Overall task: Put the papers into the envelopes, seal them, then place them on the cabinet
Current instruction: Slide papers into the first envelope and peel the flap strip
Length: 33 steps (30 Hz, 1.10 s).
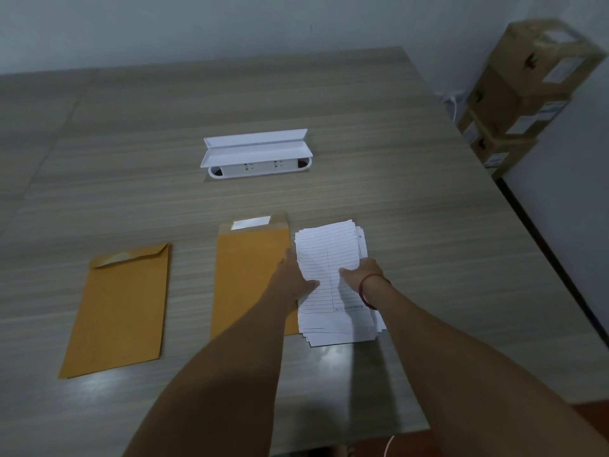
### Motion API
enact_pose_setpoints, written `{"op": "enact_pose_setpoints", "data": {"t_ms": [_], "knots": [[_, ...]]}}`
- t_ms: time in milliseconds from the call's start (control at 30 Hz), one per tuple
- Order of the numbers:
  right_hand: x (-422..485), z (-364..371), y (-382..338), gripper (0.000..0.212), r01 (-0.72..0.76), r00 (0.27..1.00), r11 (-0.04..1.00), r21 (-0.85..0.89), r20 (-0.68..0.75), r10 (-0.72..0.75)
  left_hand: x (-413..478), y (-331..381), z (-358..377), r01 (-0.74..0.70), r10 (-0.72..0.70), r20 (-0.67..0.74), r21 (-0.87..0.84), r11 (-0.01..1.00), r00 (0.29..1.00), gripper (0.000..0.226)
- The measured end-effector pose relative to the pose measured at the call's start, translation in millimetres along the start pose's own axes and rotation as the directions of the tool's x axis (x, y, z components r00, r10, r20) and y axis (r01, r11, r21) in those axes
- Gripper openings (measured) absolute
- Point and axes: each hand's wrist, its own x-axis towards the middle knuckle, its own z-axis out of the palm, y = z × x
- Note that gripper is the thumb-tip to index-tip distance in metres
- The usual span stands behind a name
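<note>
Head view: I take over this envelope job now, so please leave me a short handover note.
Left hand at the left edge of the paper stack, thumb on top; grip unclear. Right hand pinches its right side.
Stack lies on the table, overlapping the middle envelope, flap open. Left envelope lies apart, flap folded.
Done: nothing visibly filled.
Left: fill, seal, carry to the cabinet, not in view.
</note>
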Motion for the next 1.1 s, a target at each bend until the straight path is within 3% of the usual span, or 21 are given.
{"op": "enact_pose_setpoints", "data": {"t_ms": [100,200,333,400,467,567,767,867,933,1033,1100], "knots": [[-3.4,-6.1,-3.8,0.047,0.062,0.998,0.998,-0.017,0.021,-0.062,-1.6,4.3,-3.4,0.034,-0.034,0.003,0.005,0.999,0.999,0.078],[-6.0,-15.8,-7.3,0.041,0.118,0.992,0.989,0.084,0.033,-0.121,-4.1,11.6,-7.7,0.085,-0.077,-0.094,0.092,0.992,0.993,0.086],[-10.7,-21.5,-23.1,0.042,0.170,0.981,0.970,0.176,0.062,-0.184,-7.1,27.4,-23.7,0.039,-0.060,-0.091,-0.213,0.976,0.994,0.049],[-15.1,-17.9,-39.1,0.043,0.205,0.972,0.961,0.184,0.072,-0.222,-11.6,31.8,-36.3,0.043,-0.082,-0.094,-0.364,0.930,0.992,0.043],[-18.8,-9.2,-57.3,0.045,0.218,0.969,0.959,0.182,0.081,-0.235,-14.1,29.8,-51.2,0.032,-0.086,-0.122,-0.391,0.920,0.989,0.040],[-17.9,5.3,-82.5,0.042,0.213,0.961,0.968,0.129,0.153,-0.232,-11.5,19.0,-71.4,0.024,-0.110,-0.184,-0.418,0.908,0.977,0.040],[4.0,43.7,-127.5,0.027,0.270,0.943,0.950,-0.159,0.243,-0.227,18.8,-17.1,-109.8,0.074,-0.181,-0.237,-0.398,0.914,0.955,0.040],[21.8,62.3,-144.0,0.029,0.237,0.961,0.969,-0.073,0.163,-0.223,36.6,-36.7,-125.2,0.115,-0.224,-0.331,-0.317,0.941,0.917,0.032],[32.3,67.2,-150.1,0.034,0.209,0.976,0.978,-0.005,0.069,-0.208,43.3,-51.6,-133.1,0.158,-0.208,-0.367,-0.164,0.974,0.907,0.029],[50.4,71.2,-156.2,0.032,0.185,0.982,0.980,0.075,-0.047,-0.182,53.7,-73.9,-139.8,0.131,-0.071,-0.290,0.194,0.972,0.954,0.040],[60.0,72.5,-162.4,0.029,0.176,0.981,0.974,0.140,-0.113,-0.161,60.6,-79.0,-142.7,0.088,-0.007,-0.246,0.321,0.943,0.969,0.051]]}}
